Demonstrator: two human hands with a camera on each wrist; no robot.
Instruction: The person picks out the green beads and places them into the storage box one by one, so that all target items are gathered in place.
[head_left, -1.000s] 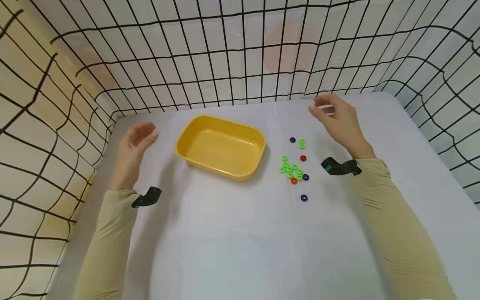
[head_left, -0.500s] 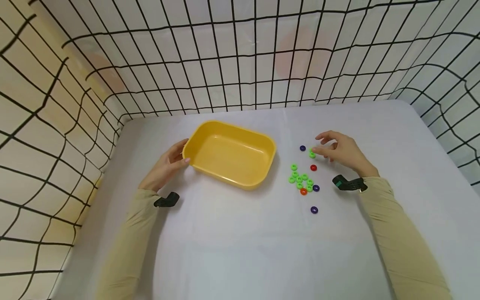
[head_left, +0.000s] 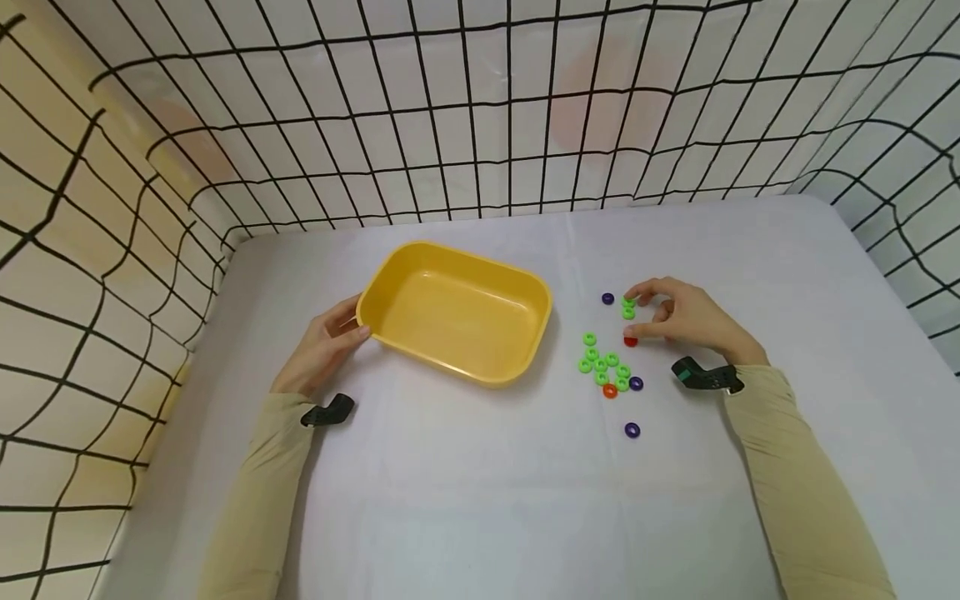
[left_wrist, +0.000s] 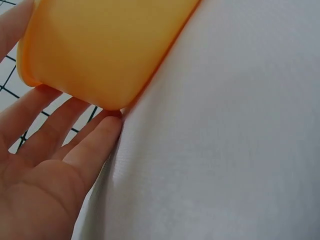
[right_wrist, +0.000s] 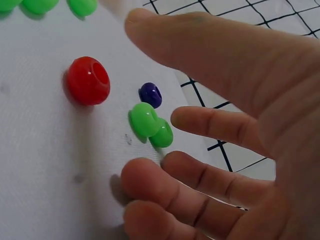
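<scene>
The yellow tray (head_left: 461,310) stands at centre left. My left hand (head_left: 318,350) rests at its left end, fairly straight fingers against the outer wall, as the left wrist view shows up close on the tray (left_wrist: 95,65). My right hand (head_left: 690,318) hovers low over scattered small ring beads, thumb and fingers apart with nothing between them. Under its thumb tip a red bead (head_left: 631,342) shows partly. Near the fingertips are two green beads (head_left: 628,313) and a purple bead (head_left: 607,298). In the right wrist view the red bead (right_wrist: 89,82) lies apart from the fingers.
Several green beads (head_left: 601,365) cluster nearer me, beside an orange bead (head_left: 610,391) and a second purple bead (head_left: 636,383). Another purple bead (head_left: 632,430) lies alone in front. A black wire grid (head_left: 480,104) borders the white table (head_left: 480,483) at the back and sides.
My left hand has come right from mid-air to the tray's end. The right hand has lowered from above the table's back to the beads, its thumb now over the red one.
</scene>
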